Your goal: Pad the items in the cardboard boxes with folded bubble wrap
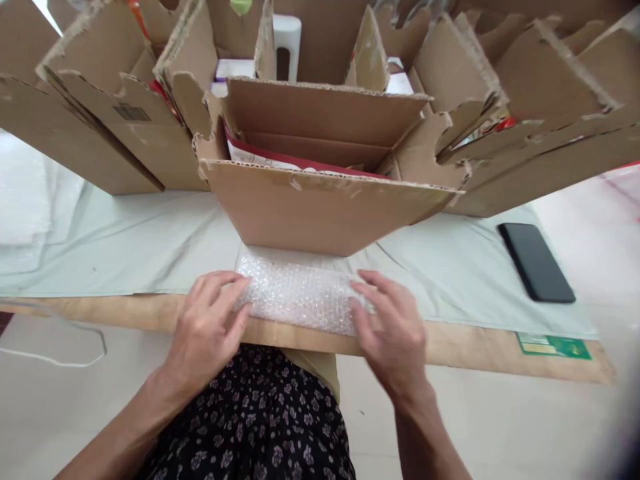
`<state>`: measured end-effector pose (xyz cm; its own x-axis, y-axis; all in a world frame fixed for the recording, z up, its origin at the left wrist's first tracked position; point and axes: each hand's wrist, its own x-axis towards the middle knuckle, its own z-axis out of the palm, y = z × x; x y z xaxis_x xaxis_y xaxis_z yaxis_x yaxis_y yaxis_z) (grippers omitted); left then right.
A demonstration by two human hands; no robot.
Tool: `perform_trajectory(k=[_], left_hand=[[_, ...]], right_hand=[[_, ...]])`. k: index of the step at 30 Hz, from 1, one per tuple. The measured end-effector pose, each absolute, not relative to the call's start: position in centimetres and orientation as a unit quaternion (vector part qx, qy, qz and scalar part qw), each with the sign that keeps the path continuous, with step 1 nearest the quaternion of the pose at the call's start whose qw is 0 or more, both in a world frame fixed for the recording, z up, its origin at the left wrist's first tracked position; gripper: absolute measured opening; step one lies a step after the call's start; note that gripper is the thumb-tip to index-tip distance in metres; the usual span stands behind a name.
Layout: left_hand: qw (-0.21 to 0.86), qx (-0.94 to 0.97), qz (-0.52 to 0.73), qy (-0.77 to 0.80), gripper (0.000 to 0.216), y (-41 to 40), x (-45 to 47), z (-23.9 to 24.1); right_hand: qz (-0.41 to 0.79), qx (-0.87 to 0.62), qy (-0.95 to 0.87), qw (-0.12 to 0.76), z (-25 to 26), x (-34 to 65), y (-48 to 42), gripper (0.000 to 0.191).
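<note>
A flat rectangular piece of bubble wrap [300,297] lies near the front edge of the table. At its left end is my left hand [207,327], fingertips touching the edge and the thumb held apart from the fingers. My right hand [393,327] is at the other end, its fingers spread over the right edge and slightly blurred. Neither hand is closed around the wrap. Just behind it stands an open cardboard box [310,213], with a dark red and white flat packet [300,162] partly visible inside.
Several cardboard compartments [110,127] line the back, some with items inside, including a white handled object [287,43]. Clear wrap sheets [25,193] are stacked at left. A black phone [537,262] lies right on the pale cloth [150,247]. A green card [555,345] sits at the wooden edge.
</note>
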<state>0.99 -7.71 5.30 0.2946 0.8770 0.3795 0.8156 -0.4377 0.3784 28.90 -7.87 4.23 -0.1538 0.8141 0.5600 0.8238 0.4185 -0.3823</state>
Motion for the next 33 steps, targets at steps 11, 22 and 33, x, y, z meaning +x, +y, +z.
perform_trajectory(k=[11,22,33], left_hand=[[0.148,0.853,0.238,0.44,0.021,-7.1,2.9,2.3],[0.163,0.833,0.298,0.437,0.024,-7.2,2.6,3.2],[0.0,0.775,0.217,0.593,0.023,-7.8,-0.1,2.6]], right_hand=[[0.042,-0.496,-0.84,0.216,1.3,30.3,-11.3,0.03],[-0.02,-0.601,-0.76,0.246,2.5,33.5,-10.5,0.025],[-0.024,-0.565,-0.786,0.249,0.8,31.5,-6.3,0.022]])
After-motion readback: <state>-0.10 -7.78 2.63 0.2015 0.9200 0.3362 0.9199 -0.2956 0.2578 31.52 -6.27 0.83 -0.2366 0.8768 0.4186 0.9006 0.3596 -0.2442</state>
